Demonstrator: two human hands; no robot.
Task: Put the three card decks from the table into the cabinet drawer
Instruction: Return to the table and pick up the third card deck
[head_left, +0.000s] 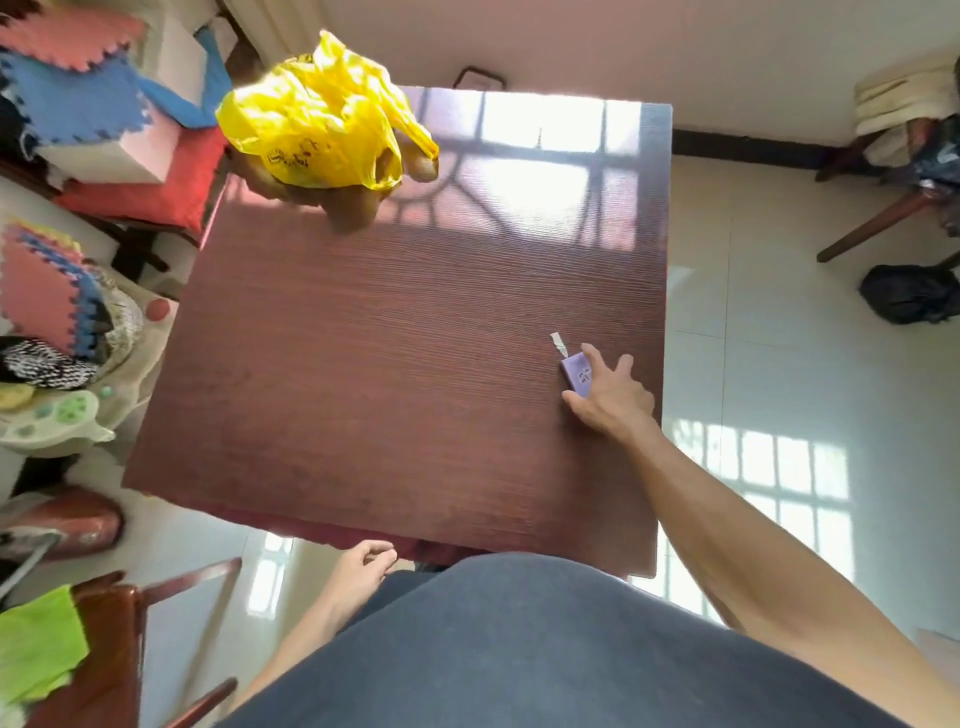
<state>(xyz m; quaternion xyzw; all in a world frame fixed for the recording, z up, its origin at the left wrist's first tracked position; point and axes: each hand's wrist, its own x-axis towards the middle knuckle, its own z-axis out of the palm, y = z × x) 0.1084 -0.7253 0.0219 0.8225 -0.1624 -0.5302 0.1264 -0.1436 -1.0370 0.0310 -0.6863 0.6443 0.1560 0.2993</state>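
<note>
One purple card deck (575, 373) lies on the dark wooden table (395, 374) near its right edge. My right hand (610, 395) is around it, thumb at its near end and fingers over its far side, and the deck still rests on the table. My left hand (363, 564) hangs below the table's near edge, fingers loosely curled with nothing in them. No other deck and no cabinet drawer are in view.
A yellow plastic bag (317, 114) sits at the table's far left corner. A small white paper scrap (558, 343) lies just beyond the deck. Foam mats and clutter (78, 104) fill the left side. A wooden chair (130, 649) stands at the lower left.
</note>
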